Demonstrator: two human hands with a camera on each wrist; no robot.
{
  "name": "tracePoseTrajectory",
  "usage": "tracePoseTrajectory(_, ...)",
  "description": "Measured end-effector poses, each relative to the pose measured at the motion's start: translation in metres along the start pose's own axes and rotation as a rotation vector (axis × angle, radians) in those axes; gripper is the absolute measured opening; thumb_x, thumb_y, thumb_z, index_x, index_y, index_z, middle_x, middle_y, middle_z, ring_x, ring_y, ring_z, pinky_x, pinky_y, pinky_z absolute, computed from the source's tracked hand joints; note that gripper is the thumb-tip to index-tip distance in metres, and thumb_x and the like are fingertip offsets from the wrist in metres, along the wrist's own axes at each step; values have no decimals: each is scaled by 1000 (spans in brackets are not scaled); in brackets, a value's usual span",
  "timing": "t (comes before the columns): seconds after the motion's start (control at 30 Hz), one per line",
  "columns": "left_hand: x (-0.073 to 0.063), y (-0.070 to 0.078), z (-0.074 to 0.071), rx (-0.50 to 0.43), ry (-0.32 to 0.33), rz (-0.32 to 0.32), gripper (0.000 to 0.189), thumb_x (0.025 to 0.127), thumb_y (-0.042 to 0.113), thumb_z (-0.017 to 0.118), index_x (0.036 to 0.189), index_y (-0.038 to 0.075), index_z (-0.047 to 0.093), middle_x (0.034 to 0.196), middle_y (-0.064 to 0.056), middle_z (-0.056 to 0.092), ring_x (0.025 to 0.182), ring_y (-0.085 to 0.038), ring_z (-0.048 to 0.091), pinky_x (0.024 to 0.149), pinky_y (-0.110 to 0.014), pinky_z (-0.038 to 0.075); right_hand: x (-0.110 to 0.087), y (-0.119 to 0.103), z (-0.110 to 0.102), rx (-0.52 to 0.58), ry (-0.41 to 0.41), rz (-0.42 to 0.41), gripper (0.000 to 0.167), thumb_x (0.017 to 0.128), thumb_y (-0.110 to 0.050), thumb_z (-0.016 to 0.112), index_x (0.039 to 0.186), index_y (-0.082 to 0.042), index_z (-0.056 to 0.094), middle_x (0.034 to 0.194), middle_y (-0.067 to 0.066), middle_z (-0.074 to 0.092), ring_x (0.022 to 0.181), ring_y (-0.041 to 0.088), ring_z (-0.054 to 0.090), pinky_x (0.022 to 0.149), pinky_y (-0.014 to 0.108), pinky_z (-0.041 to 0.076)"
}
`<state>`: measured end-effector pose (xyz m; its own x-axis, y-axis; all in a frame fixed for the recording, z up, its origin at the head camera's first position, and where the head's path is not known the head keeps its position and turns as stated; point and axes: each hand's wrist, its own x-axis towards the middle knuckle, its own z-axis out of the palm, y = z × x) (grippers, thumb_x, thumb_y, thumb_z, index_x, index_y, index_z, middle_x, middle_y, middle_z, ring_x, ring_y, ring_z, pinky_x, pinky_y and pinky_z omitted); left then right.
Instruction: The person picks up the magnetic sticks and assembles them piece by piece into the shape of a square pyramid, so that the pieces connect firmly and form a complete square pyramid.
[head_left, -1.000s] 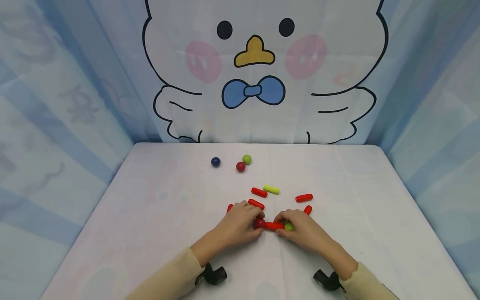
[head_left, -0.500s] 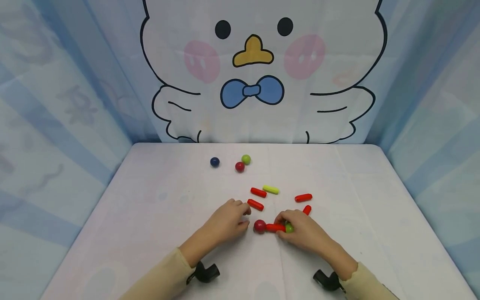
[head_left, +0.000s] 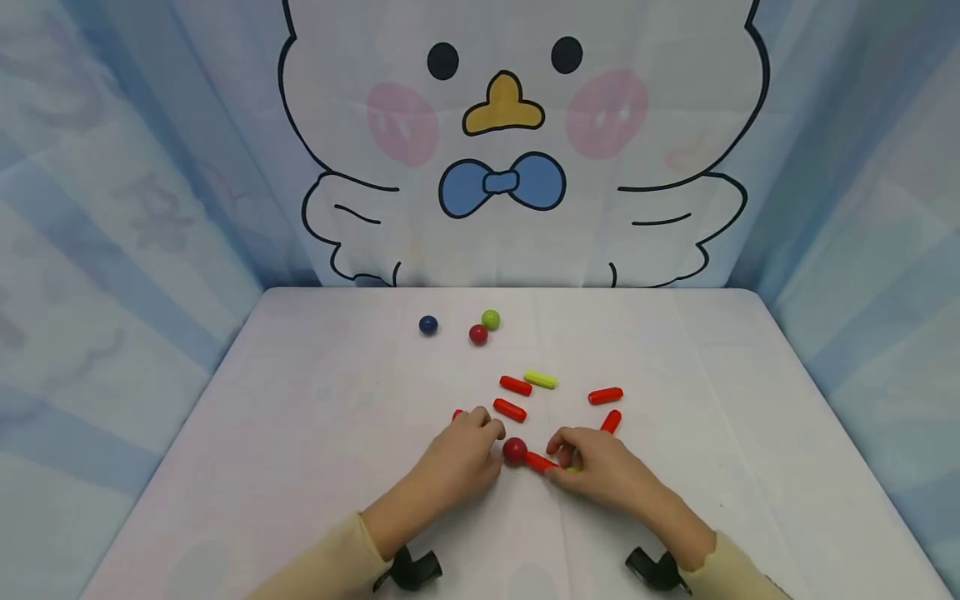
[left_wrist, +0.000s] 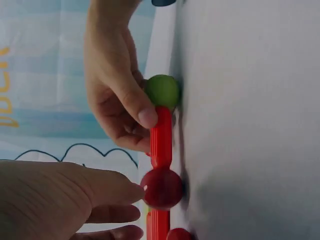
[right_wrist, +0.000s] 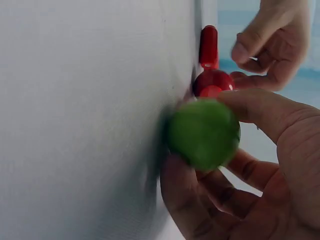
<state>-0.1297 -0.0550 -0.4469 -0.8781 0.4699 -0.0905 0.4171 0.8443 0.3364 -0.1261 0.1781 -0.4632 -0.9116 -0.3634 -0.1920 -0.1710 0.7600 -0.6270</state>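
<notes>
A red ball (head_left: 515, 451) and a green ball (right_wrist: 204, 134) sit at the two ends of a ridged red stick (left_wrist: 161, 137). My right hand (head_left: 603, 467) pinches this joined piece at its green end, with the thumb on the stick close to the green ball. The piece lies slantwise, its green end nearer to me. Just left of the red ball is my left hand (head_left: 461, 458), fingers loosely bent and holding nothing. In the left wrist view its thumb overlaps the red ball's edge.
Loose red sticks (head_left: 510, 409) and a yellow-green stick (head_left: 540, 380) lie beyond the hands; another red stick (head_left: 611, 421) lies by the right hand. Farther back are a dark blue ball (head_left: 428, 325), a small red ball (head_left: 478, 335) and a light green ball (head_left: 491, 319).
The left hand let go of the red ball and drew left, then came slightly nearer again. The right hand kept its hold while the stick turned, its green end swinging towards me.
</notes>
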Motion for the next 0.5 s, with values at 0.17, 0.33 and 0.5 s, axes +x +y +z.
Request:
tracePoseTrajectory(0.17,-3,14,4,-68,-22,53,37,91,33,79,121,15,67,103,0,59,81,-8,53,72,-18,52,-5,-3,-1,39,-2,14,19,89,-26,80,98,-16,68,72,-8,59,62,9,53,57,23,45)
tracePoseTrajectory(0.33,-2,18,10,-83,-33,57,54,85,47,83,127,18,64,117,-4,58,91,-13,54,75,-22,52,-8,-4,-2,89,-13,-15,11,94,-24,74,97,-14,70,72,-10,64,62,8,57,57,23,48)
tracePoseTrajectory(0.5,-2,18,12,-94,-69,52,79,74,58,88,136,19,61,134,-7,56,105,-18,56,84,-28,57,-10,-4,-4,168,-84,-60,10,96,-19,70,100,-10,72,71,-5,68,61,10,60,57,22,49)
